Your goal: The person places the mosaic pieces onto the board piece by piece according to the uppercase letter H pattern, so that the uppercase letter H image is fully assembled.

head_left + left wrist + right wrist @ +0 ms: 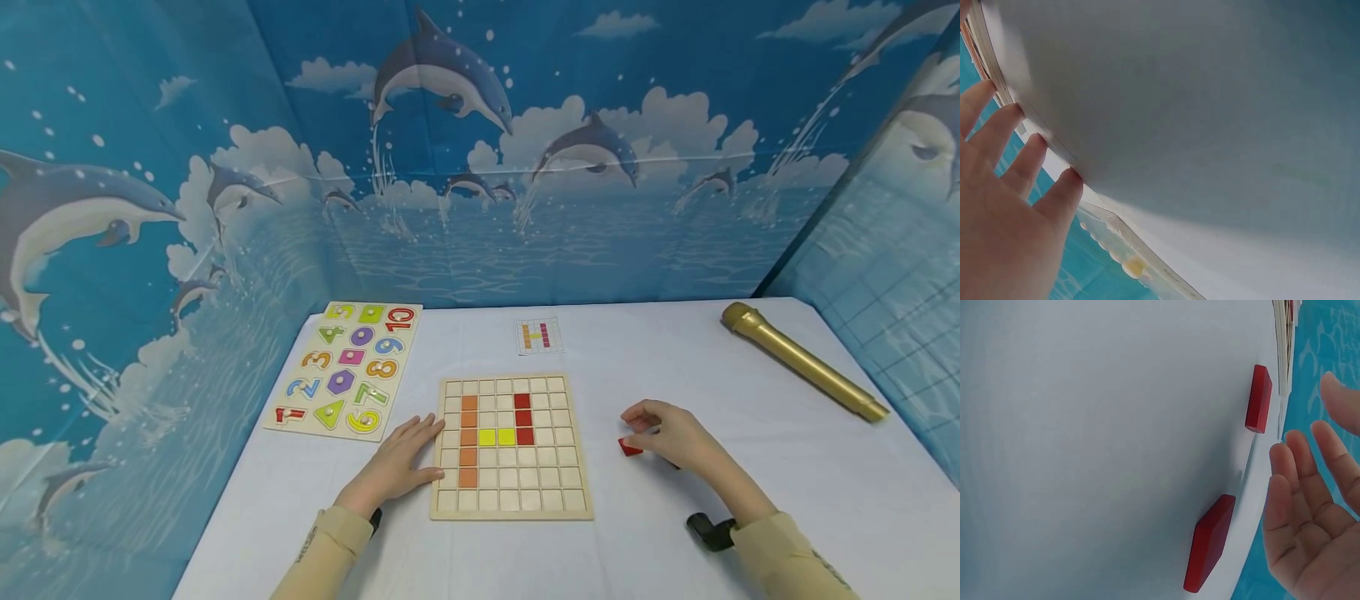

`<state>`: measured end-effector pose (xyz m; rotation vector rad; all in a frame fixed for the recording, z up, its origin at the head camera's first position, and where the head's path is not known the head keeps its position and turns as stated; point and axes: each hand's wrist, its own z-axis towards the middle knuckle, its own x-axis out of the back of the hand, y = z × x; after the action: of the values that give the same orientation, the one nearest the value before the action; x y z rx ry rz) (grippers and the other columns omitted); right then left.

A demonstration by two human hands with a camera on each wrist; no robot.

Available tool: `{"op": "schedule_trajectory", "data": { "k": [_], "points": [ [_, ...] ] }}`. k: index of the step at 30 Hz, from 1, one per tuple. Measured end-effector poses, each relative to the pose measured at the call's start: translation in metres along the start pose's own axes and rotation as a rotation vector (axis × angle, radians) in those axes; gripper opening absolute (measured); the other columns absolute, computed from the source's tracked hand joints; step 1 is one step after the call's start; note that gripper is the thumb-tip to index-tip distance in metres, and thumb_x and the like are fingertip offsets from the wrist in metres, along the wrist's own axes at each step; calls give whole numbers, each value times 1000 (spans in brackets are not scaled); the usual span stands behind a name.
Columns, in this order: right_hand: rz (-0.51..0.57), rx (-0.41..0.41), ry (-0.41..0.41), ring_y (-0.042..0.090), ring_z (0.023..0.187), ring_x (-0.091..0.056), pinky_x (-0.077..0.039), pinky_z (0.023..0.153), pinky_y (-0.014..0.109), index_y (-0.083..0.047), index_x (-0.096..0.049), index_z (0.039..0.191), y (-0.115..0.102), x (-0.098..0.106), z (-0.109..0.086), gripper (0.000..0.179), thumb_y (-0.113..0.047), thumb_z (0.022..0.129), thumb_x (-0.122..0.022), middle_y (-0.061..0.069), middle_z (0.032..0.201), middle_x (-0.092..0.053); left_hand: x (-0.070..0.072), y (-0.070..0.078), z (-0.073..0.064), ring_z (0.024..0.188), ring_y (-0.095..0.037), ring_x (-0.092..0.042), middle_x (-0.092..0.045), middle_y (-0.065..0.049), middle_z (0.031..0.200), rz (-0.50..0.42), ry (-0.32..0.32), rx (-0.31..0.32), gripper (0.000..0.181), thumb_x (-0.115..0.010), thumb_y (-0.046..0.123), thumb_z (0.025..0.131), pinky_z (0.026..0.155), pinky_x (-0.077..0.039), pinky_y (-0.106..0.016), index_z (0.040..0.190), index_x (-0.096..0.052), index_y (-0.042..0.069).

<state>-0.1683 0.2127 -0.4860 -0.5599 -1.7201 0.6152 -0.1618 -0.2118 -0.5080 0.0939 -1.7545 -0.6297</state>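
A wooden grid board (512, 516) lies on the white table. In its squares sit a column of several orange tiles (468, 437), two yellow tiles (497, 437) and three red tiles (522, 419). My left hand (396, 463) touches the board's left edge with extended fingers. Right of the board, my right hand (671, 433) hovers over two loose red tiles, holding nothing, its fingers slightly bent and apart from them. Both show in the right wrist view, a nearer red tile (1210, 545) and a farther one (1259, 400); in the head view the hand mostly covers one.
A number-and-shape puzzle board (345, 371) lies at the left. Behind the grid board is a small pattern card (539, 336) with an orange, yellow and red H. A gold microphone (806, 361) rests at the back right. Dolphin-printed cloth (480, 225) hangs around the table.
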Motion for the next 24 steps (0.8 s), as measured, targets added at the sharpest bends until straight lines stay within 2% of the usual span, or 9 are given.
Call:
{"op": "schedule_trajectory", "data": {
  "k": [11,17,24],
  "points": [
    [-19,-23,-31,27,100,-60,-56,78,40,-3,-65,116,4,-1,3,40,-18,82,-80,14,109,-66,0,1,-1,148,-36,-26,-35,-10,159,-5,-5,-3,77,-77,33,85,120,-27,-58,151,-41,14],
    [-54,-22,-51,26,99,-59,-56,85,44,-3,-65,115,5,-3,6,41,-14,79,-81,13,109,-66,-2,-1,0,149,-36,-26,-34,-9,160,0,-4,1,77,-76,33,85,120,-27,-57,151,-41,15],
    [-85,-1,-73,24,95,-57,-55,87,46,-3,-66,112,7,-5,8,40,-14,77,-83,10,105,-65,-1,-1,0,148,-36,-26,-35,-11,159,-1,2,-11,76,-76,32,85,120,-26,-58,150,-42,14]
  ]
}}
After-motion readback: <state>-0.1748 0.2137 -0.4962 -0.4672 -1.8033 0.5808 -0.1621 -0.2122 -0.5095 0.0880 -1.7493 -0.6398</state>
